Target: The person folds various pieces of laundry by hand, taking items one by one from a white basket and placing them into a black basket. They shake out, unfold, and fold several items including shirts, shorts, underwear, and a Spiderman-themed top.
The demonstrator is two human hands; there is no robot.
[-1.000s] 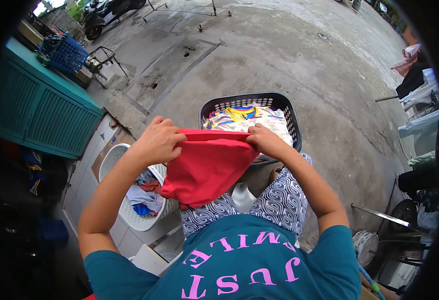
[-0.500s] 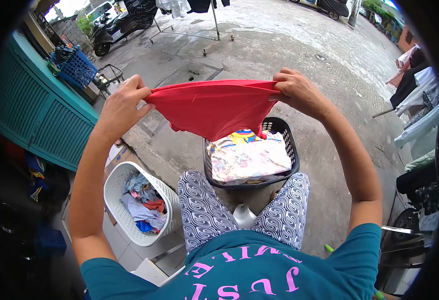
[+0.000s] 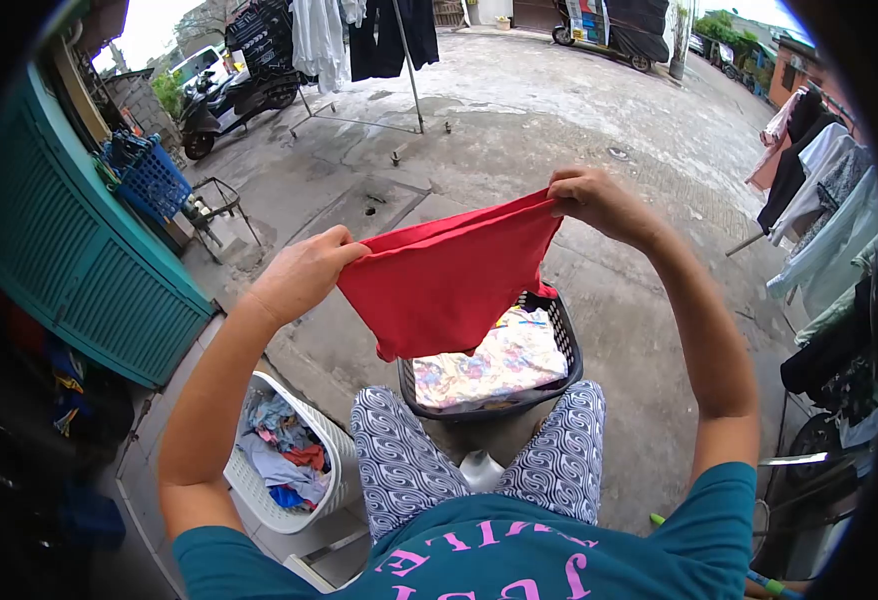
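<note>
A red garment [image 3: 454,275] hangs stretched between my hands. My left hand [image 3: 309,268] pinches its upper left corner, and my right hand [image 3: 599,203] grips the upper right corner, a little higher. The cloth's lower edge overlaps the view of a black basket [image 3: 571,345], which stands in front of my knees. In that basket lies a stack of light, flower-printed cloth [image 3: 499,362]. To the left of my legs, a white basket [image 3: 339,470] holds crumpled clothes [image 3: 284,448] in blue, red and grey.
Clothes [image 3: 829,190] hang on a rack at the right, others [image 3: 359,40] at the top. Teal louvred doors [image 3: 79,260] stand at the left. Beyond them are a blue basket [image 3: 154,180], a small metal stand [image 3: 221,205] and a parked motorbike [image 3: 229,110] on the concrete.
My left hand has moved right and down, bringing the corners closer together. The red garment now slants and hangs lower. The head view has tilted up a little.
</note>
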